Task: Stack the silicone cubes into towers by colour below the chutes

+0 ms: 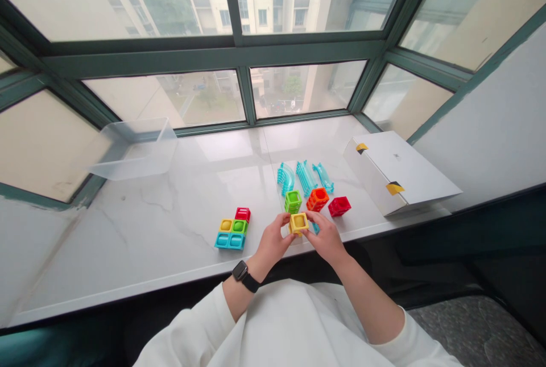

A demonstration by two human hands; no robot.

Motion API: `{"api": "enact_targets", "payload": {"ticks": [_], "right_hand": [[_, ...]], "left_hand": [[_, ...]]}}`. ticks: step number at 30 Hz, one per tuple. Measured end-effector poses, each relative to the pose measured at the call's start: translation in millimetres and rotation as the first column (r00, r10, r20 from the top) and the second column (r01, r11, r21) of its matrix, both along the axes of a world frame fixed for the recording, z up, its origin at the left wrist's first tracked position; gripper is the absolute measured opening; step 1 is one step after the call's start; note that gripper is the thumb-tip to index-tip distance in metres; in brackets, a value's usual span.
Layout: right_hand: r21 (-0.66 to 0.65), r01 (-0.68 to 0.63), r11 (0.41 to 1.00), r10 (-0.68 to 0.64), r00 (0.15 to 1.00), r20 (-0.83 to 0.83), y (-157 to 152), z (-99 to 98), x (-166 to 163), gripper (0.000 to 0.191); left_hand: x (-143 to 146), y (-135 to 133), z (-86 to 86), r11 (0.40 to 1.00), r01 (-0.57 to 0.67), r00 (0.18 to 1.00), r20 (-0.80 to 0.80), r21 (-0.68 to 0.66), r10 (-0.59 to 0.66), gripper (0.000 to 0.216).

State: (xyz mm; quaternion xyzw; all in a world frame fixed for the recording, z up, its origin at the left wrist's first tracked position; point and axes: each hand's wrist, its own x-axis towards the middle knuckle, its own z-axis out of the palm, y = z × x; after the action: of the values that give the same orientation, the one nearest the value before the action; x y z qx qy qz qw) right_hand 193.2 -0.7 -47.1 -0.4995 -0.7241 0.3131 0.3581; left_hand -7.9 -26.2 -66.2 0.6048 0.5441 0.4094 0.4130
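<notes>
A yellow hollow cube (pixel 299 222) is held between both my hands near the front edge of the white marble sill (pixel 179 213). My left hand (pixel 272 243), with a black watch on its wrist, pinches the cube's left side. My right hand (pixel 326 237) grips its right side. Just beyond stand a green cube (pixel 293 201), an orange cube (pixel 318 198) and a red cube (pixel 339 206). Behind them lie clear blue curved track pieces (pixel 303 176). To the left sits a flat cluster of joined cubes (pixel 232 229) in red, yellow, green and blue.
A clear plastic bin (pixel 135 148) stands at the back left of the sill. A white cardboard box (pixel 396 170) with yellow tape lies at the right. Green-framed windows (pixel 239 51) rise behind the sill. A dark gap runs below its front edge.
</notes>
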Motion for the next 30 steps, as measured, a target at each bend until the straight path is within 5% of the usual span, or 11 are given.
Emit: {"api": "enact_targets", "payload": {"ticks": [23,30], "right_hand": [[0.012,-0.043,0.999,0.043,0.999,0.005,3,-5.0,4,0.043],[0.001,-0.056,0.998,0.056,0.998,0.001,1,-2.9,2,0.05]], "left_hand": [[-1,0,-4.3,1.0,0.004,1.0,0.009,0.004,-0.004,0.054],[-22,-7,-3.7,0.998,-0.007,0.995,-0.103,0.062,0.014,0.062]]}}
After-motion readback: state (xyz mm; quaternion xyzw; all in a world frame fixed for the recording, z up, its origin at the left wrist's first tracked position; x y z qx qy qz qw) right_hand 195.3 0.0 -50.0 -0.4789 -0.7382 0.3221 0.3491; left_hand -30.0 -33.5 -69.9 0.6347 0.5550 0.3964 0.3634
